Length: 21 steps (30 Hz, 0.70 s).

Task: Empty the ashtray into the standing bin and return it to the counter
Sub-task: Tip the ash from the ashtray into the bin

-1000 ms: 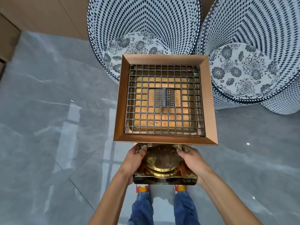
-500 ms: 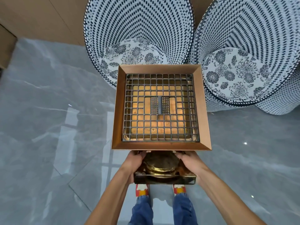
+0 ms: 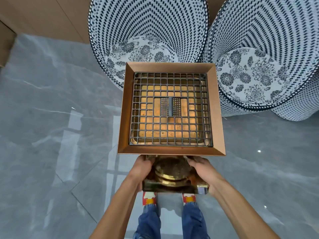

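Note:
The standing bin has a square copper rim (image 3: 124, 109) with a dark metal grille (image 3: 151, 131) set into its top, lit orange below. Just in front of the rim's near edge I hold a shiny gold square ashtray (image 3: 172, 177) with a round domed middle. Its far edge is hidden under the rim. My left hand (image 3: 142, 169) grips its left side and my right hand (image 3: 202, 169) grips its right side. What lies inside the ashtray cannot be made out.
Two woven blue-and-white chairs with floral cushions, one (image 3: 148, 23) behind the bin and one (image 3: 267, 40) to its right, stand close against it. Glossy grey tile floor (image 3: 51, 135) surrounds the bin. A wood-panelled wall (image 3: 43, 14) runs at the back left. My shoes (image 3: 149, 199) are right below the ashtray.
Both hands keep their grip on the ashtray at the bin's near edge. Its round middle looks flatter now, so it has tilted a little. The view has shifted slightly.

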{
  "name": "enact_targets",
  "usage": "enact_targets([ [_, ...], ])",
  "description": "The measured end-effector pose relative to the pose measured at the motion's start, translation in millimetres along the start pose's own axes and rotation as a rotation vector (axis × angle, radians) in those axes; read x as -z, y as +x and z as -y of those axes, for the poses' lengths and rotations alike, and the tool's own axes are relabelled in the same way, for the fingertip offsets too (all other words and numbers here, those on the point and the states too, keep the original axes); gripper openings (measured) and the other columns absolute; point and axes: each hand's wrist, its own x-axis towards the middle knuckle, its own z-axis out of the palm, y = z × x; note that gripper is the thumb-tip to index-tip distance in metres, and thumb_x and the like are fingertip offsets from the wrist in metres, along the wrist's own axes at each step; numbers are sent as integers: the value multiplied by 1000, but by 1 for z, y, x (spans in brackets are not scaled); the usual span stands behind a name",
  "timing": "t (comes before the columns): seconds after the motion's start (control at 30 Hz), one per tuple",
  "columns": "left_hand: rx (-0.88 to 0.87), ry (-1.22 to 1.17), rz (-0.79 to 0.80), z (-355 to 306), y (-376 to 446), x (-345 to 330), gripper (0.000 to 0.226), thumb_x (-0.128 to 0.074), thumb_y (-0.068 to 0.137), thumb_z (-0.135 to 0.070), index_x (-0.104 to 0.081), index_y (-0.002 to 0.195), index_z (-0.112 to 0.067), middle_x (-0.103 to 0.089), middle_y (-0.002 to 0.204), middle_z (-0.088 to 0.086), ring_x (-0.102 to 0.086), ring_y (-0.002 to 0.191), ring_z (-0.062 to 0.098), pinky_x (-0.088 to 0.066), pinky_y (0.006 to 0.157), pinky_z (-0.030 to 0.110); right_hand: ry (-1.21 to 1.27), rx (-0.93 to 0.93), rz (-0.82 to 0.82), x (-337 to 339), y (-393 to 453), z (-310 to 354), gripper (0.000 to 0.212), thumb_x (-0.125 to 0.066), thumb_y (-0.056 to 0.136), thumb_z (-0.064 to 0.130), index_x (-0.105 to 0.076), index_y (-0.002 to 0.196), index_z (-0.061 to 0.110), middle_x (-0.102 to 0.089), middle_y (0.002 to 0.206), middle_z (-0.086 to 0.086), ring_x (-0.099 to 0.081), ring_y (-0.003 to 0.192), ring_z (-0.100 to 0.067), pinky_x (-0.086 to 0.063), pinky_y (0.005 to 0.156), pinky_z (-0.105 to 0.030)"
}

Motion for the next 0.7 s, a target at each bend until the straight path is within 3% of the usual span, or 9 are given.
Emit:
enact_targets([
  [0.07,31,47,8,-1,0,0,24,-48,105,-22,-54,125,-10,-69,100,8,-67,96,23,-52,93,37,-78,-42,19,0,3,-4,40,-56,99,37,-54,132,15,-68,120,-11,-67,109,-30,-51,105,-46],
  [0.13,43,72,13,0,-3,1,30,-47,105,-24,-51,132,-10,-68,119,13,-64,114,30,-50,103,41,-65,-47,24,-3,2,-9,31,-54,101,36,-55,125,15,-70,112,-12,-69,103,-31,-55,99,-45],
  [0.23,54,49,14,6,-7,0,30,-46,106,-26,-49,133,-13,-65,128,13,-59,122,31,-49,102,38,-9,-28,9,-7,0,-17,24,-52,103,35,-57,121,19,-71,110,-10,-70,101,-31,-58,94,-43],
  [0.33,52,-26,24,12,-6,1,26,-48,105,-29,-50,128,-17,-67,124,13,-62,120,33,-49,108,46,10,2,11,-9,-1,-15,24,-50,104,34,-57,123,21,-70,112,-9,-68,103,-29,-58,80,-35],
  [0.4,56,-70,13,13,-9,2,22,-49,104,-29,-51,124,-19,-68,120,14,-64,116,34,-51,106,49,-2,12,23,-9,1,-13,31,-51,103,35,-58,129,20,-69,118,-10,-66,109,-30,-58,92,-42],
  [0.5,25,-138,-27,15,-12,3,19,-51,104,-30,-49,122,-24,-67,119,12,-64,114,34,-53,102,51,-13,57,8,-7,0,-7,38,-53,101,39,-54,135,22,-65,128,-5,-60,121,-30,-47,110,-48],
  [0.6,24,-163,-49,11,-9,4,23,-52,103,-28,-55,123,-17,-71,114,14,-68,108,36,-54,100,53,-33,73,6,-2,3,-1,34,-56,100,38,-56,131,22,-66,125,-5,-62,116,-28,-50,103,-41],
  [0.7,74,-145,-36,14,-13,4,11,-51,103,-21,-59,104,-14,-73,105,17,-70,104,36,-54,100,52,-162,47,34,0,-1,-4,17,-53,102,31,-61,106,17,-71,102,-8,-68,98,-25,-55,89,-38],
])
